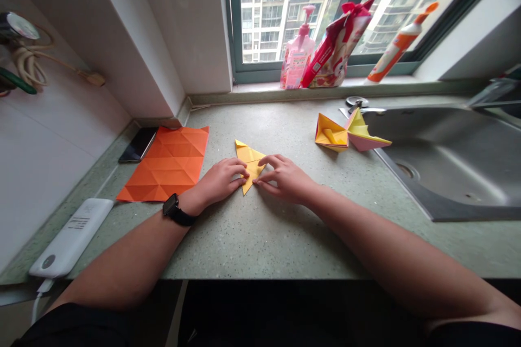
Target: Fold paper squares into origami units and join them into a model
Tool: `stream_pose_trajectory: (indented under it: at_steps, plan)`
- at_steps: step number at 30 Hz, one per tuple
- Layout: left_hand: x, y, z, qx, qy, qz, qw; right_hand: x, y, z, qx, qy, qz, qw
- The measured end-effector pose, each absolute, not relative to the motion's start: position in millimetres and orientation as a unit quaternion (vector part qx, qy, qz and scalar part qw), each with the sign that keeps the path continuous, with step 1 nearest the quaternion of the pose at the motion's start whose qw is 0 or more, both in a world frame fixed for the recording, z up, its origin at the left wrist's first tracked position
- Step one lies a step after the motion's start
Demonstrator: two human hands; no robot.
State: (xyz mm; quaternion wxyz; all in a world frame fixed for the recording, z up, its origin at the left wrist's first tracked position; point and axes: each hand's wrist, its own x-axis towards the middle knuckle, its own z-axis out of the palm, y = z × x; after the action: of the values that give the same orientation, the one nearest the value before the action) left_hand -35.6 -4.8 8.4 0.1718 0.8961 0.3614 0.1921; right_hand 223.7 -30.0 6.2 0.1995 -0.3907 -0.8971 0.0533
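centre of frame: both hands down on the yellow fold

your yellow folded paper (249, 165) lies flat on the counter (260, 238), mid-frame, point toward you. your left hand (220, 180) has its fingers together, laid over the paper's left edge. that looks like pinning, so it can't skate on the smooth stone. your right hand (285, 178) has its fingers slightly apart, with index and thumb tips at the right edge. can't tell if they pinch a flap or just press.

the orange creased sheet (169, 162) sits left of centre, out of the way but in reach. two finished folds (350, 133) are parked right of centre, at the sink (448, 173) rim.

hidden or unclear:
- your fingertips cover the paper's middle creases.
- the sheet half covers the phone (138, 144).
- the power bank (71, 238) cable runs off the lower left.
- the tap is cut off at the right edge.
- the labels on the sill bottles (297, 54) are unreadable.
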Motion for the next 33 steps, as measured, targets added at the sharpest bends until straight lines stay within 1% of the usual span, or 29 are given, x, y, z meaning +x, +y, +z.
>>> stream_pose_trajectory:
  at_steps: [3, 8, 10, 15, 21, 26, 33]
  plan:
    - [-37, -3, 6, 0.894, 0.354, 0.207, 0.180, 228, -24, 4, -0.405, -0.890, 0.045, 0.207]
    - [-38, 0, 2, 0.895, 0.338, 0.231, 0.178, 241, -12, -7, -0.430, -0.864, 0.028, 0.260]
    - [-38, 0, 1, 0.893, 0.340, 0.241, 0.169, 246, -9, -11, -0.427, -0.862, 0.032, 0.270]
    - [-39, 0, 0, 0.890, 0.348, 0.263, 0.137, 249, -7, -18, -0.419, -0.870, 0.051, 0.253]
    - [-42, -1, 2, 0.900, 0.341, 0.258, 0.083, 249, -4, -24, -0.423, -0.875, 0.067, 0.226]
    - [-41, -2, 3, 0.902, 0.336, 0.252, 0.104, 251, -2, -25, -0.427, -0.874, 0.073, 0.222]
    - [-41, -1, 0, 0.895, 0.325, 0.276, 0.131, 252, 0, -23, -0.417, -0.876, 0.096, 0.224]
